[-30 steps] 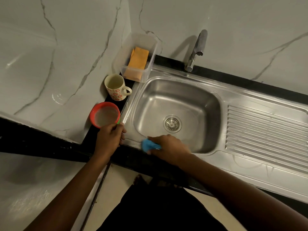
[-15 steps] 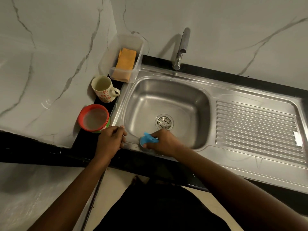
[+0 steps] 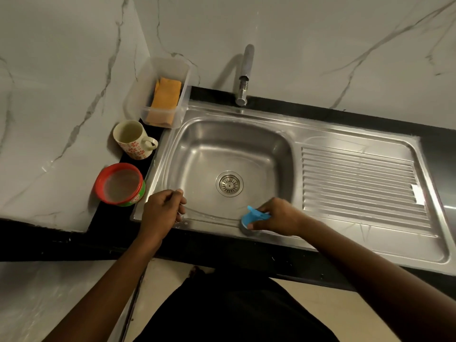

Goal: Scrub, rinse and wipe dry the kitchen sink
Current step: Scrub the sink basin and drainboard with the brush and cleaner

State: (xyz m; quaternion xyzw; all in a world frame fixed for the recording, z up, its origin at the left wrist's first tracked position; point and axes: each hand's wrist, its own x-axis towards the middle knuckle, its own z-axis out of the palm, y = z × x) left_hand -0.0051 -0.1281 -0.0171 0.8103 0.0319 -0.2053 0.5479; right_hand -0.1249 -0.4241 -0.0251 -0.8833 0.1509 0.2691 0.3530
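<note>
Our right hand (image 3: 278, 215) grips the blue-handled scrubber (image 3: 252, 216), pad down on the near rim of the sink (image 3: 212, 220), handle tip pointing up and leftward. Our left hand (image 3: 161, 213) rests on the rim's left corner, fingers curled, holding nothing.

The right grip (image 3: 276, 215) covers much of the blue scrubber (image 3: 255, 215); only the handle's thumb-side end and a sliver of grey pad under the thumb show. The left grip (image 3: 161, 213) curls its fingertips out of sight on the sink (image 3: 214, 222) rim; whether they clasp anything cannot be told. Both forearms run off the bottom edge. Left of the left grip, the print on the red-lidded tub (image 3: 121, 183) is too small to read. Far right of the right grip, the desk (image 3: 441, 154) is cut off.
</note>
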